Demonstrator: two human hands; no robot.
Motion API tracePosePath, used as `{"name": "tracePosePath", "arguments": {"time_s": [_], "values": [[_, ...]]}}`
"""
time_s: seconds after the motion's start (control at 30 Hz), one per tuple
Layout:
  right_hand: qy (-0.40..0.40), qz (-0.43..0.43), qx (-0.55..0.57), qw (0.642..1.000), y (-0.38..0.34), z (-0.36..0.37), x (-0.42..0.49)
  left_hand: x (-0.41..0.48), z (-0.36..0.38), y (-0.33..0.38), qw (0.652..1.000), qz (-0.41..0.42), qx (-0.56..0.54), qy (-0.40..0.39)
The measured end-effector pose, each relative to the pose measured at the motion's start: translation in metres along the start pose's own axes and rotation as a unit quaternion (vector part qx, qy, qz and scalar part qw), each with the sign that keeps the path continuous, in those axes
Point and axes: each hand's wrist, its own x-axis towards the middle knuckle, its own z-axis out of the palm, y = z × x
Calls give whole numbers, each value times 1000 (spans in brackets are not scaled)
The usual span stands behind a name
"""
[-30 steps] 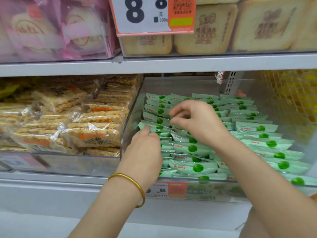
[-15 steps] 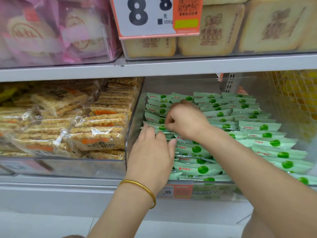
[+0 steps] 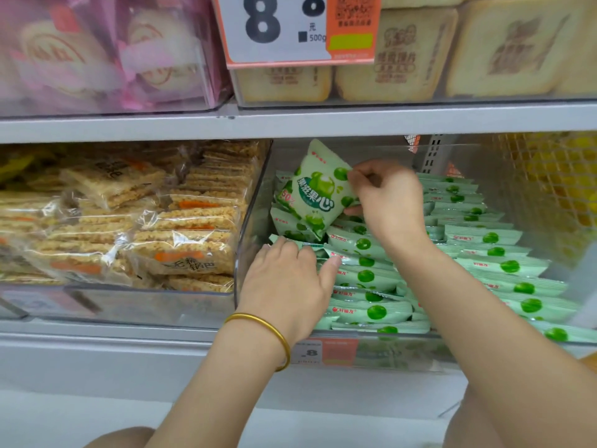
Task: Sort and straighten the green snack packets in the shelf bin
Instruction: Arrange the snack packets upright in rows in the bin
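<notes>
While the right hand (image 3: 387, 202) pinches one lifted packet (image 3: 318, 192) by its right edge between thumb and curled fingers, that packet stands tilted, face forward, above the back left corner of the clear bin (image 3: 252, 221). The left hand (image 3: 287, 282), a gold bangle (image 3: 268, 331) on its wrist, rests on the green packets (image 3: 365, 276) at the bin's left side, fingers close together, pressing down. Cracker packs (image 3: 181, 221) lie left of the bin.

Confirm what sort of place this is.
Most likely a shop's snack aisle: a large price tag hangs off the upper shelf, clear bins hold rows of green snack packets and bagged grain crackers, and a small price label sits on the bin front.
</notes>
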Motion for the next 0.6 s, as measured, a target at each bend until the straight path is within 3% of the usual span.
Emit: {"name": "tracePosePath", "arguments": {"time_s": [0.27, 0.43, 0.6], "values": [[16, 65, 37, 997, 1, -28, -11, -2, -6, 1, 999, -10, -48, -8], [30, 96, 83, 991, 0, -39, -13, -2, -9, -2, 987, -2, -153, 58], [-10, 90, 84, 992, -2, -43, -14, -7, -16, -4, 937, -20, -304, 173]]}}
